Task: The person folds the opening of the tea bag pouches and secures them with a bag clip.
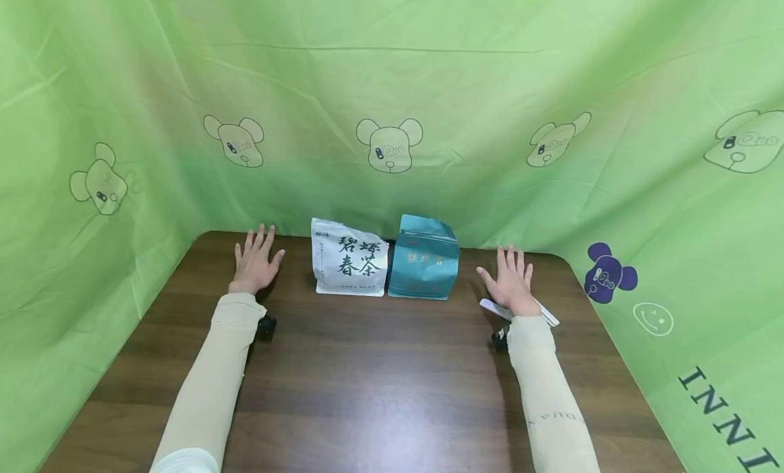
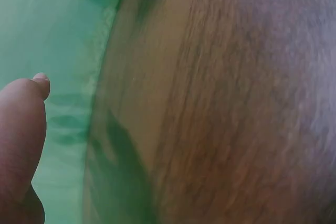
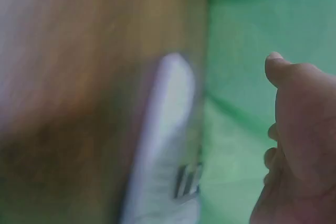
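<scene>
On my feed, the person's left hand (image 1: 254, 265) lay out by the far left corner of the tabletop (image 1: 380, 378), its fingers straight and spread, with nothing in them; the right hand (image 1: 513, 282) was placed the same way toward the far right corner, fingers extended and gripping nothing. Whether the palms pressed on the wood or hovered just over it, I could not tell. The white pouch (image 1: 350, 258) stood upright near the far edge, left of its middle, and the teal pouch (image 1: 424, 258) stood just beside it, right of the middle, both between the hands and untouched. A pale slim object (image 1: 495, 309) showed at both sides of the right hand's heel; the right wrist view was too blurred for me to say whether it was one piece or two. I judged this a resting stance, with no handling in hand. To my mind, any next move called for drawing one hand inward along the far edge and curling its fingers round a pouch, without knocking its neighbour over.
</scene>
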`<state>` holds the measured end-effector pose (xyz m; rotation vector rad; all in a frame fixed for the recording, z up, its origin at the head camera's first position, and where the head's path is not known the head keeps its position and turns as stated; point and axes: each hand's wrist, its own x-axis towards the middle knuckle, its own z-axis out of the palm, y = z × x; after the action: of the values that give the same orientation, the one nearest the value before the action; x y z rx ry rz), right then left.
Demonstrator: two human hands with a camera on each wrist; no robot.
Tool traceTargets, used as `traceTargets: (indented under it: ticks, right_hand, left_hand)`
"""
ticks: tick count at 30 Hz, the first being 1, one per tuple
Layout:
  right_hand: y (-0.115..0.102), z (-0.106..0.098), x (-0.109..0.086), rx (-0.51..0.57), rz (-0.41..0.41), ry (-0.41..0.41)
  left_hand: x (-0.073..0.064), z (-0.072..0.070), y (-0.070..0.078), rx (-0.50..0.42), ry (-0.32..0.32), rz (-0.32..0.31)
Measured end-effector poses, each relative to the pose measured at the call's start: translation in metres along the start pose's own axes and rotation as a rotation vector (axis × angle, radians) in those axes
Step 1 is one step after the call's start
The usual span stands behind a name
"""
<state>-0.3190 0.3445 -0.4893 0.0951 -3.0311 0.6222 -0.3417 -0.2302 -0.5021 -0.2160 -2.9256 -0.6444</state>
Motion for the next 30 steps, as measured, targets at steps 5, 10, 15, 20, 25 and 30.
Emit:
traceTargets:
  ticks: [5, 10, 15, 20, 25, 30]
  right_hand:
    - [-0.028, -0.019, 0.005, 0.169, -0.113, 0.131]
    - [-0.086, -0.053, 0.007, 0.357, -0.341, 0.381]
    - [-0.159, -0.069, 0.003, 0.479, -0.596, 0.479]
    - [-0.216, -0.053, 0.001, 0.425, -0.738, 0.305]
    - [-0.243, -0.023, 0.002, 0.306, -0.701, 0.112]
    - [-0.253, -0.003, 0.01, 0.213, -0.669, 0.001]
  left_hand:
    - [0.002, -0.017, 0.007, -0.038, 0.104, 0.09]
    - [0.009, -0.042, 0.032, -0.163, 0.312, 0.211]
    - [0.015, -0.065, 0.074, -0.241, 0.466, 0.353]
    - [0.013, -0.074, 0.118, -0.194, 0.455, 0.5]
    - [0.008, -0.063, 0.151, -0.091, 0.358, 0.598]
    - [0.006, -0.053, 0.164, 0.017, 0.3, 0.586]
